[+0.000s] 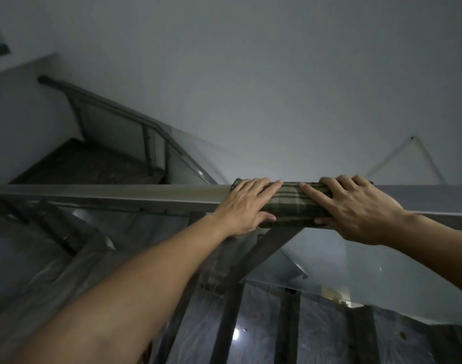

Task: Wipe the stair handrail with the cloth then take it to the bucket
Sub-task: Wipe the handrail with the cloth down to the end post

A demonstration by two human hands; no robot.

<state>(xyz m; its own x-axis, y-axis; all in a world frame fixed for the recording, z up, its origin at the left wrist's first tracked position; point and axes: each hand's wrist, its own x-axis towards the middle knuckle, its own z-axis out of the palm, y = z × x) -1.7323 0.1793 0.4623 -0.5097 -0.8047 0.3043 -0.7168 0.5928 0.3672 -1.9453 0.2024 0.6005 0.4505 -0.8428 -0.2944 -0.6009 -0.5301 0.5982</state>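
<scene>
Green-and-cream plaid cloth (298,204) is draped over the flat grey metal stair handrail (119,197), wrapped across its top and down the near face, sitting about 3 o'clock from frame centre. Left hand (247,203) is pressed flat on the cloth's left end, fingers spread over the rail top pointing toward 2 o'clock, thumb hooked under the near edge, so it is clamping cloth against rail rather than making a fist. Right hand (356,208) mirrors it on the cloth's right end, fingers pointing toward 10 o'clock, thumb tucked under the lower edge, likewise pinning cloth to rail. A bare strip of plaid shows between the two hands. Both forearms are bare. The rail runs horizontally across the frame, with a diagonal metal strut (261,256) dropping from under the cloth toward 7 o'clock. Dark stair treads (88,164) and a second rail section (106,103) sit at 10 o'clock. Plain white wall (277,88) behind. No bucket in frame.
</scene>
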